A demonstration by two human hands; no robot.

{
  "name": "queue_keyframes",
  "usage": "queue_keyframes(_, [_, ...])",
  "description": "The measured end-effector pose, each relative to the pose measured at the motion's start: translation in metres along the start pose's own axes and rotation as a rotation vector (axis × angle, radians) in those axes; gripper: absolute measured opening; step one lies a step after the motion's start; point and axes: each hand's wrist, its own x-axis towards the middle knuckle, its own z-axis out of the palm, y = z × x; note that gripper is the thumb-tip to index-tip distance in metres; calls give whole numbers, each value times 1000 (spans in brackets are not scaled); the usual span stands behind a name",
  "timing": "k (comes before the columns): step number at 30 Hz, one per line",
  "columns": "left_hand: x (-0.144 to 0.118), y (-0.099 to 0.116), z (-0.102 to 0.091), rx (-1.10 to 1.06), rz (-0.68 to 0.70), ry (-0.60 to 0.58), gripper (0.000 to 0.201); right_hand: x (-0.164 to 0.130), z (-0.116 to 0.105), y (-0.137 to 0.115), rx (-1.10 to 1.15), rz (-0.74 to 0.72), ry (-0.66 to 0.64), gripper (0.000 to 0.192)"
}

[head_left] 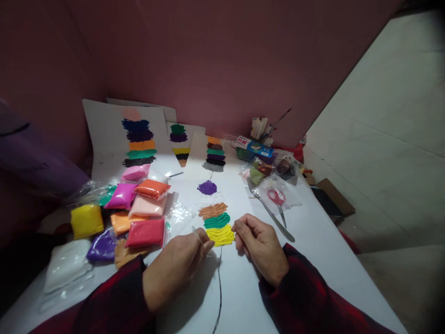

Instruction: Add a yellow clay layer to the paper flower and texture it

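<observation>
"Two hands showed at the yellow band (220, 236). How did each one stand?"

"The left hand (179, 257) was at the band's left end, fingers curled round a pale stick (196, 234). The right hand (262, 246) was at its right end, fingers bent in narrow."

"Did the right hand hold anything?"

"I couldn't tell; whether thumb and fingertips met on something was too small to make out."

"And where did the band itself lie?"

"On the white paper (235, 192), nearest the person in a row of coloured pieces. Just beyond it came a green band (217, 221), then a brown band (212, 210), a thin white band (208, 199) and, farthest off, a purple patch (207, 187). A dark line (220, 287) ran from the yellow band's near edge toward the person."

"What was left of the yellow band?"

"Past the left hand, a heap of packets: a red packet (145, 233), a purple packet (102, 246) and a yellow packet (86, 221) among them. A clear bag (179, 215) lay between that heap and the band."

"And right of it?"

"A fork (269, 208) lay slanted past the right hand, with scissors (279, 204) just beside it."

"Anything well beyond the band?"

"A sheet (104, 144) with coloured stripes leaned by the wall (222, 69), far to the left, and a box (255, 147) lay far to the right."
</observation>
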Motion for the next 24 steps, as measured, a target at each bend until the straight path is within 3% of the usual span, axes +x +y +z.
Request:
queue_keyframes(8, [-3, -6, -4, -4, 86, 68, 26, 1, 0, 1, 7, 9, -2, 35])
queue_keyframes(16, [-3, 4, -8, -26, 237, 267, 26, 1, 1, 3, 15, -5, 2, 37])
queue_keyframes(24, [-1, 1, 4, -115, 212, 223, 20, 1, 0, 2, 8, -14, -5, 37])
